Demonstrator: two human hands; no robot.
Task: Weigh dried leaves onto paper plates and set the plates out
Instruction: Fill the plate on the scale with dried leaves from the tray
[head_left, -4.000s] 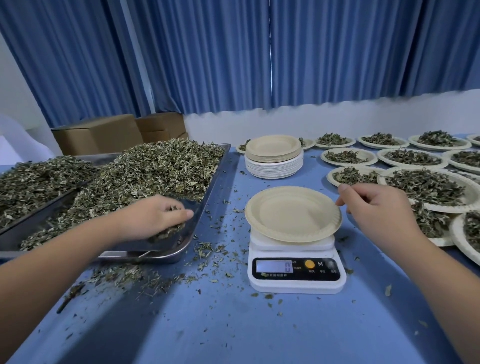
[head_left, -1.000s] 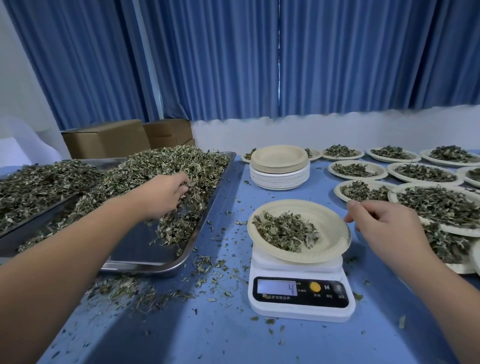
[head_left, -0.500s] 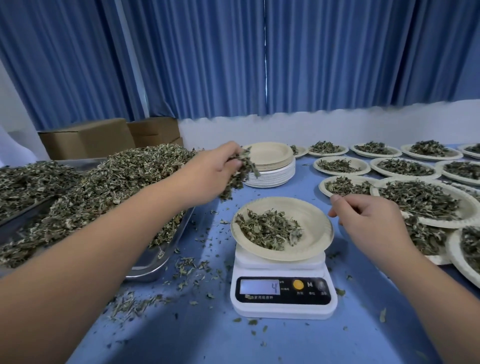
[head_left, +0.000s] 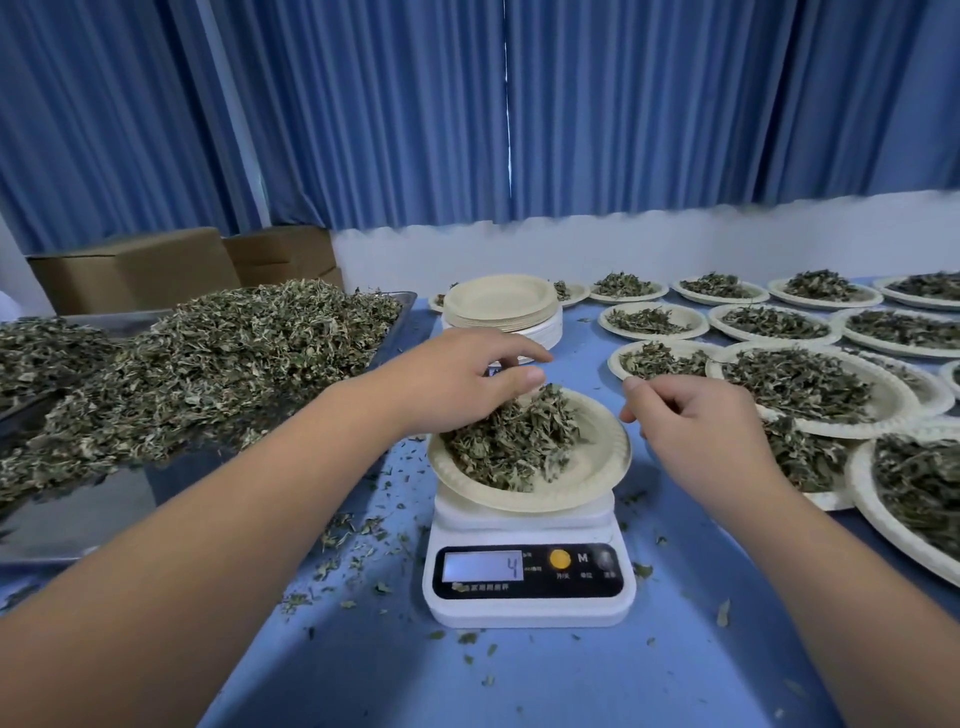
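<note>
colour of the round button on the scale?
Orange-yellow round button, on the black panel of the white scale. Head view shows it best.
</note>
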